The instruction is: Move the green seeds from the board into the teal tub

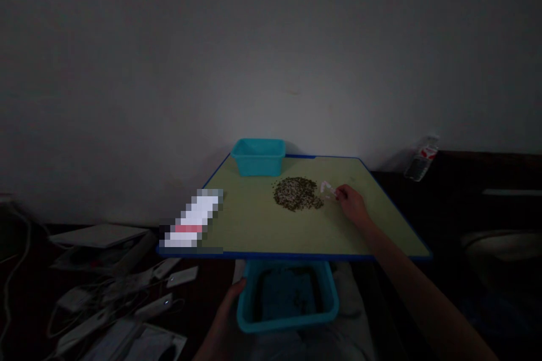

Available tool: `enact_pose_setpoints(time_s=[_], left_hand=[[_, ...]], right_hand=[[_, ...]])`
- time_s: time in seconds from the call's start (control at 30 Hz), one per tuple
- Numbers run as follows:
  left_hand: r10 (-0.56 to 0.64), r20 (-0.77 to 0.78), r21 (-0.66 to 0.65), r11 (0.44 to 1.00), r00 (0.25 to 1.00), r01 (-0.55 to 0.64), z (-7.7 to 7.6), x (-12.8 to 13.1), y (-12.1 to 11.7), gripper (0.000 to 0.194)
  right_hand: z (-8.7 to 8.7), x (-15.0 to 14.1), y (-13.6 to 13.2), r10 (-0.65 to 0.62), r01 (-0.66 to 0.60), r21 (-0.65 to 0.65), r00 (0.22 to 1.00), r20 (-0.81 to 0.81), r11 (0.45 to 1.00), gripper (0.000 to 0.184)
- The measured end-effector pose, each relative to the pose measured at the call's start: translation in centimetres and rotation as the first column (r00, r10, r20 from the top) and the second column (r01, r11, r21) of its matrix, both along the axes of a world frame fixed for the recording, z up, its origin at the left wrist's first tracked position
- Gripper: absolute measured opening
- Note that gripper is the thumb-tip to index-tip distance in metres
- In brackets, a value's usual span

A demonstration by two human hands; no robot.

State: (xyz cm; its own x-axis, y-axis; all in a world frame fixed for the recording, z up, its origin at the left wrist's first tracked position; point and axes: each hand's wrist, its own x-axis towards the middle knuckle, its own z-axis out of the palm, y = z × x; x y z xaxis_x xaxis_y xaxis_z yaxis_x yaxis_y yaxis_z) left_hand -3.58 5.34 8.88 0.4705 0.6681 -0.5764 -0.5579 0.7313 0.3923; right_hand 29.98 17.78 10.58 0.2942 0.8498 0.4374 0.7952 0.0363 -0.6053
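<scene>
A small green table (254, 225) with a blue rim stands against the wall. On it lies a heap of small dark grains (296, 193). My right hand (352, 205) rests just right of the heap, fingers closed on a small white object (327, 188). Below the table's near edge, my left hand (231, 304) grips the left side of a teal tub (288, 321) that has some grains in it.
A second teal tub (258, 157) stands at the table's far edge by the wall. A blurred white and pink item (192, 224) lies on the table's left edge. Cables and flat packets (110, 299) litter the floor at left. A plastic bottle (421, 158) leans at right.
</scene>
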Motion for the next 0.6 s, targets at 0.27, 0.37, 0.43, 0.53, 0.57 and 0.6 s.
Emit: enact_pose_setpoints(time_s=[0.27, 0.37, 0.43, 0.53, 0.57, 0.6], left_hand=[[-0.027, 0.020, 0.030, 0.999, 0.999, 0.027, 0.5, -0.4, -0.1, 0.038], [-0.015, 0.018, 0.039, 0.999, 1.000, 0.014, 0.9, -0.1, -0.2, 0.036], [0.015, 0.005, 0.053, 0.998, 1.000, -0.015, 1.0, 0.0, -0.3, 0.033], [0.009, -0.006, 0.060, 0.998, 1.000, -0.008, 0.6, 0.0, -0.4, 0.032], [0.000, -0.012, 0.061, 0.998, 1.000, 0.001, 0.4, 0.0, -0.4, 0.032], [-0.001, -0.027, 0.059, 0.998, 1.000, 0.002, 0.1, -0.1, -0.3, 0.032]], right_hand=[[1.1, -2.1, -1.5, 0.112, -0.114, 0.029, 0.992, 0.058, 0.993, 0.023], [1.1, -2.0, -2.7, 0.107, -0.110, 0.023, 0.989, 0.105, 0.994, 0.023], [1.0, -1.6, -3.7, 0.104, -0.107, 0.022, 0.988, 0.111, 0.994, 0.023], [0.6, -0.8, -5.0, 0.097, -0.100, 0.015, 0.988, 0.119, 0.995, 0.022], [0.6, -0.7, -5.3, 0.094, -0.096, 0.015, 0.988, 0.125, 0.995, 0.022], [0.5, -0.5, -5.5, 0.087, -0.090, 0.019, 0.988, 0.130, 0.996, 0.021]])
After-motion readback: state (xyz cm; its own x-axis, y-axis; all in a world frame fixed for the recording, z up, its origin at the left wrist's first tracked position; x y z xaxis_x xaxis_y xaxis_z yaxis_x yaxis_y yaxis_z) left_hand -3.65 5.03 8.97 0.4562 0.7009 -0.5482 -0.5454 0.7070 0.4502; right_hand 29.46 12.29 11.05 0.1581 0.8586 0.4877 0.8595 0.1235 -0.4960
